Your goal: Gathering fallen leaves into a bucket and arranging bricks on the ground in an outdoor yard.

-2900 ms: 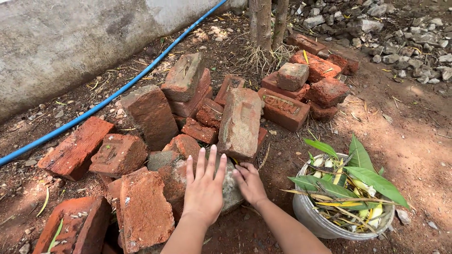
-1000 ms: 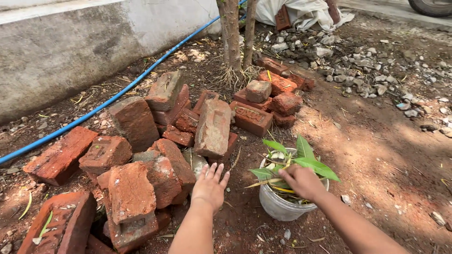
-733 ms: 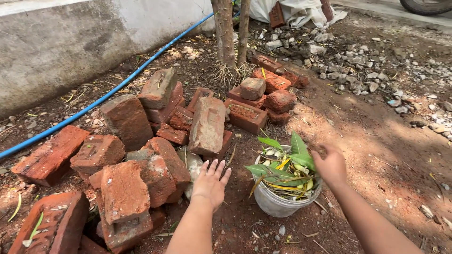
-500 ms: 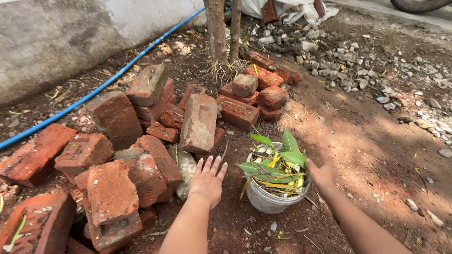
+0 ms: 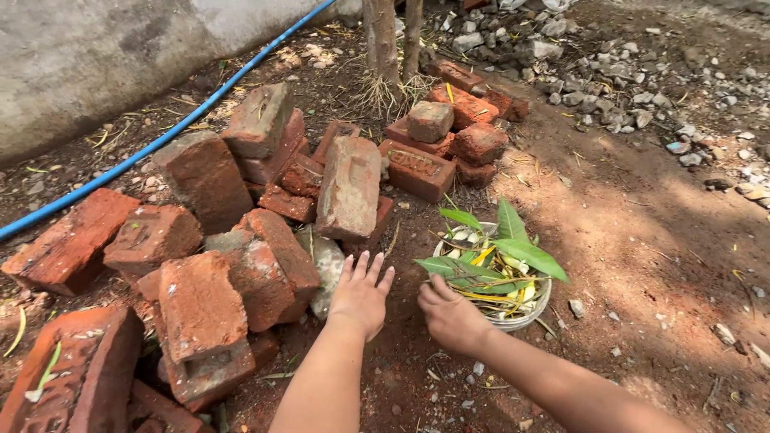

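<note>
Brick pile (image 5: pixel 241 208) lay heaped on red soil, left of a pale bucket (image 5: pixel 521 317) stuffed with green leaves (image 5: pixel 497 256). Left hand (image 5: pixel 361 297) spread flat, fingers splayed, holding nothing, beside a grey stone (image 5: pixel 325 265). Right hand (image 5: pixel 449 317) at the bucket's near rim, grip possibly closed; unclear

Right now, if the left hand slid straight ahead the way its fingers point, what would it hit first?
Probably the upright brick. The left hand points up and slightly right over bare soil; the grey stone lies just left of that line, though depth is unclear.
</note>
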